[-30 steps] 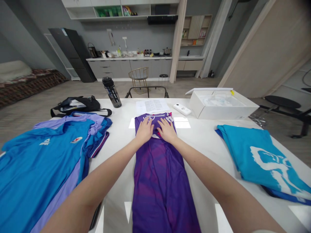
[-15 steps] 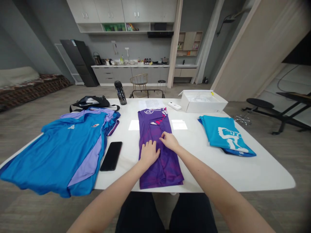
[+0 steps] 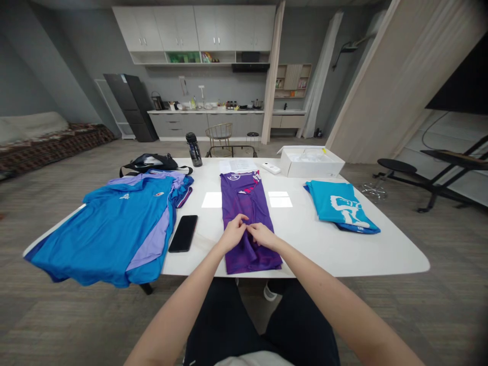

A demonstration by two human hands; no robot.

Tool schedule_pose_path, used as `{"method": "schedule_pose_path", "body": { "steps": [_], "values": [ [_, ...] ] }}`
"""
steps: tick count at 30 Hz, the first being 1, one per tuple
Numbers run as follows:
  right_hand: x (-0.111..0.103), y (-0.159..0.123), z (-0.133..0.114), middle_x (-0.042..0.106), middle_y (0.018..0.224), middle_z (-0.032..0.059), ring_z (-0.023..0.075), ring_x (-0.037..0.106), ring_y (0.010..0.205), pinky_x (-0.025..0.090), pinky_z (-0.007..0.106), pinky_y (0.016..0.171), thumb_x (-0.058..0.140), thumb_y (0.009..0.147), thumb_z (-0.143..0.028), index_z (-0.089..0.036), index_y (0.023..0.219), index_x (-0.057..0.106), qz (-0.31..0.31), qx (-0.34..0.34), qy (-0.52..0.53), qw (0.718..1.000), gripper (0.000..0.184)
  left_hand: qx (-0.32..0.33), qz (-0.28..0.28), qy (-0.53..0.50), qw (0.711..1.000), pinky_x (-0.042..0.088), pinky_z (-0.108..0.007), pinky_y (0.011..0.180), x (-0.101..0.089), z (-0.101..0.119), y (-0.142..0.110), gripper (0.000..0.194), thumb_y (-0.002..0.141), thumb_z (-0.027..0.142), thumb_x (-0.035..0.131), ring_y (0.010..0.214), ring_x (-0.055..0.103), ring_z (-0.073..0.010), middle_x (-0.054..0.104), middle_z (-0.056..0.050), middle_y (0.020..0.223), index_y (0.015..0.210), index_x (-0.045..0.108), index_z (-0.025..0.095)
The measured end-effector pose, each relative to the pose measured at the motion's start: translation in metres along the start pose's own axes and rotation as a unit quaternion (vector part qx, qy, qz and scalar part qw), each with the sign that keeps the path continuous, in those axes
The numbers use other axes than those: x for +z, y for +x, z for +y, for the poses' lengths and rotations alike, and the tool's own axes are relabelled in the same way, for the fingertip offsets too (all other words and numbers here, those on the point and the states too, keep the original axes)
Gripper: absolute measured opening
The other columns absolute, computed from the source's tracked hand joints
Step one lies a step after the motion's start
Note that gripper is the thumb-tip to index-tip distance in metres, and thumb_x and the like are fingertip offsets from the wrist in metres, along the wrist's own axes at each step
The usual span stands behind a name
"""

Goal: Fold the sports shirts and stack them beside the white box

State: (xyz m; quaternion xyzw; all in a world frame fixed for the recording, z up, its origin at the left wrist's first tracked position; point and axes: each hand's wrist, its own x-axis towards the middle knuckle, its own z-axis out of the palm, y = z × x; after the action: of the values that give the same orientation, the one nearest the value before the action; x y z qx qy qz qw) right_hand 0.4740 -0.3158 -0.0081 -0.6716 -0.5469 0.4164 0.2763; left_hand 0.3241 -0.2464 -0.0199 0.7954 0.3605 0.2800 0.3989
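A purple jersey (image 3: 244, 203), folded into a long narrow strip, lies down the middle of the white table (image 3: 343, 249). Both my hands rest on its near half. My left hand (image 3: 233, 235) has its fingers curled and pinched on the purple fabric. My right hand (image 3: 262, 235) meets it fingertip to fingertip and also pinches the cloth. The fabric bunches slightly between them.
A pile of blue and lilac shirts (image 3: 114, 229) hangs over the table's left edge. A black phone (image 3: 183, 233) lies beside it. A folded turquoise shirt (image 3: 340, 206) is at the right, with a white box (image 3: 310, 162), papers, a bottle (image 3: 194, 149) and a black bag (image 3: 150, 163) behind.
My hands slid from the jersey's collar end back toward me and now pinch it near the middle. My head pulled back, so the whole table shows.
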Motion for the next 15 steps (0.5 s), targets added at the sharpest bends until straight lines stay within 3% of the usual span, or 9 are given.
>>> {"method": "schedule_pose_path", "body": {
  "steps": [2,4,7,10,12,15],
  "values": [
    [0.010,-0.012,0.000,0.064,0.076,0.0020,0.0110,0.059,0.051,0.040,0.020,0.043,0.037,0.102,-0.060,-0.018,0.101,0.060,-0.041,0.056,0.125,0.990,0.048,-0.003,-0.005,-0.039,0.999,0.045,-0.025,0.067,-0.004,-0.005,0.002,0.023,0.091,0.023,0.050,0.069,0.059,-0.0142,0.059,0.003,0.073,0.111,0.063,0.019],
    [0.018,-0.025,-0.002,0.062,0.071,-0.0007,0.0107,0.057,0.046,0.037,0.019,0.038,0.047,0.096,-0.067,-0.019,0.107,0.056,-0.064,0.096,0.170,0.979,0.051,-0.008,-0.048,-0.041,0.998,0.047,-0.027,0.068,-0.008,-0.007,0.003,0.025,0.095,0.031,0.051,0.069,0.060,-0.0150,0.061,0.002,0.073,0.113,0.064,0.020],
    [0.023,-0.041,-0.005,0.064,0.064,-0.0011,0.0081,0.049,0.039,0.031,0.017,0.033,0.072,0.088,-0.049,-0.018,0.101,0.052,-0.096,0.129,0.141,0.977,0.039,-0.002,-0.077,0.012,0.997,0.051,-0.031,0.076,-0.013,-0.006,0.004,0.032,0.100,0.038,0.045,0.077,0.065,-0.0178,0.069,-0.002,0.081,0.120,0.063,0.020],
    [0.022,-0.049,-0.006,0.072,0.069,0.0027,0.0065,0.046,0.037,0.030,0.015,0.033,0.073,0.086,-0.022,-0.019,0.101,0.045,-0.150,0.172,0.145,0.963,0.031,0.056,-0.027,0.149,0.987,0.049,-0.038,0.098,-0.013,-0.009,0.003,0.034,0.102,0.032,0.041,0.107,0.065,-0.0223,0.070,-0.011,0.113,0.125,0.063,0.018],
    [0.020,-0.052,-0.005,0.073,0.068,0.0037,0.0076,0.050,0.038,0.034,0.015,0.034,0.069,0.086,-0.014,-0.019,0.101,0.042,-0.182,0.206,0.155,0.949,0.031,0.090,-0.028,0.247,0.964,0.042,-0.044,0.111,-0.010,-0.013,0.001,0.039,0.103,0.033,0.042,0.128,0.056,-0.0265,0.061,-0.016,0.137,0.135,0.059,0.016],
    [0.018,-0.057,-0.002,0.074,0.070,0.0077,0.0094,0.058,0.043,0.039,0.015,0.036,0.068,0.087,-0.014,-0.017,0.093,0.046,-0.244,0.233,0.179,0.924,0.024,0.077,-0.076,0.326,0.939,0.031,-0.054,0.119,-0.004,-0.021,-0.003,0.055,0.105,0.044,0.038,0.147,0.038,-0.0309,0.042,-0.018,0.158,0.153,0.043,0.017]
  ]
}}
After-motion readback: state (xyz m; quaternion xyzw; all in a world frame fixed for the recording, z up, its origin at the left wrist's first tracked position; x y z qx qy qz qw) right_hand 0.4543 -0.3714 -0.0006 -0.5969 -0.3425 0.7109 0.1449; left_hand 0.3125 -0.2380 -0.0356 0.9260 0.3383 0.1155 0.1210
